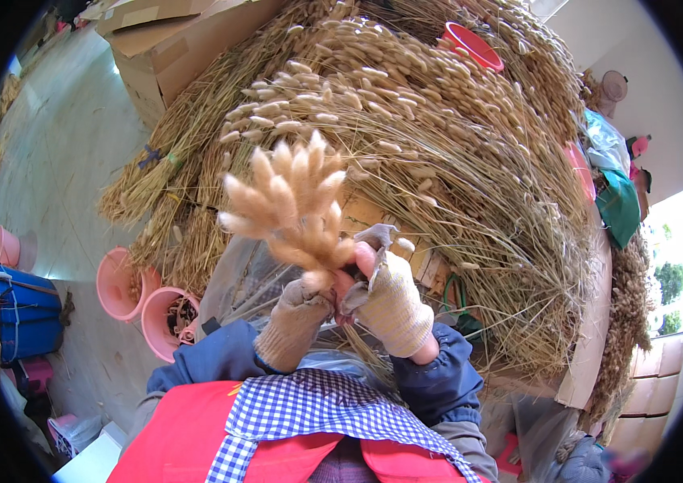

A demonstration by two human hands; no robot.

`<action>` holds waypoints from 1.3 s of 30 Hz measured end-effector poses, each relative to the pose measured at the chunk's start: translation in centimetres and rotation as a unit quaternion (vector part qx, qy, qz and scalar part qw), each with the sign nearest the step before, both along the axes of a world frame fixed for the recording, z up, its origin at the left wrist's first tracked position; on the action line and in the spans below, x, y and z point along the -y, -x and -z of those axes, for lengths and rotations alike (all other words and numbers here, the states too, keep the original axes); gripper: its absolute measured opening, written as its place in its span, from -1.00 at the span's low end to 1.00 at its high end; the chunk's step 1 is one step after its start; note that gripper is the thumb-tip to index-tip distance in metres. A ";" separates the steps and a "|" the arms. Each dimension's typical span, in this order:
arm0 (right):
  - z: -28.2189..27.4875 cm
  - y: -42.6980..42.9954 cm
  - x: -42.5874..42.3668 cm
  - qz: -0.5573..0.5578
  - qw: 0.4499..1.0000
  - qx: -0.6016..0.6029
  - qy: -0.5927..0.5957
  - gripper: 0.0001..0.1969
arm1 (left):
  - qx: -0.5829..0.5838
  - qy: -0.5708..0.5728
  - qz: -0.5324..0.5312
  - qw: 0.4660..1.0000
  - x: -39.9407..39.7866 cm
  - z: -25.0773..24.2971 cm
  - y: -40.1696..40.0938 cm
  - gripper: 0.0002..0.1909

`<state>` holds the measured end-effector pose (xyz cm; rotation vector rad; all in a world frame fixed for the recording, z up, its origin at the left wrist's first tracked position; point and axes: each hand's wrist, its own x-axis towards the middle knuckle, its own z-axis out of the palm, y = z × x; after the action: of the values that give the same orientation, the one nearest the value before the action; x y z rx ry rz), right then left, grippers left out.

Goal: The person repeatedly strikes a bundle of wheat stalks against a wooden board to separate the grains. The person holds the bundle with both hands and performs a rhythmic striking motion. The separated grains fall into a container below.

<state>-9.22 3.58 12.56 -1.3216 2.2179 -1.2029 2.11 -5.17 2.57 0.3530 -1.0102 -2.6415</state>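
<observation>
A bunch of dried bunny-tail grass (293, 199) with fluffy tan heads stands up from my hands, its stems pointing down towards my apron. My left hand (305, 311), in a worn tan knit glove, is closed round the bunch just below the lowest heads. My right hand (387, 290), in a pale yellow-grey glove with bare fingertips showing, meets it at the stems, the fingers bent against them. The torn glove edge sticks up above the fingers. Behind the bunch lies a large heap of the same dried grass (402, 108), heads towards the back.
Pink buckets (113, 284) stand on the floor at left, near a blue bin (25, 314). A cardboard box (166, 54) is at the upper left. A red basin (474, 45) sits on the heap. Green-handled scissors (449, 296) seem to lie right of my hands. Clear plastic sheeting (227, 271) is beside my left hand.
</observation>
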 end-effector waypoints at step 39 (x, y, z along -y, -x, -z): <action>-0.2 0.1 1.5 0.056 0.991 0.119 0.014 -0.91 | 0.076 0.135 0.018 0.988 0.0 -1.7 1.2 -0.86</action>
<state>-9.31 2.12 12.74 -1.0141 2.1335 -1.3590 0.94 -5.17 4.31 0.4840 -1.4146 -2.4931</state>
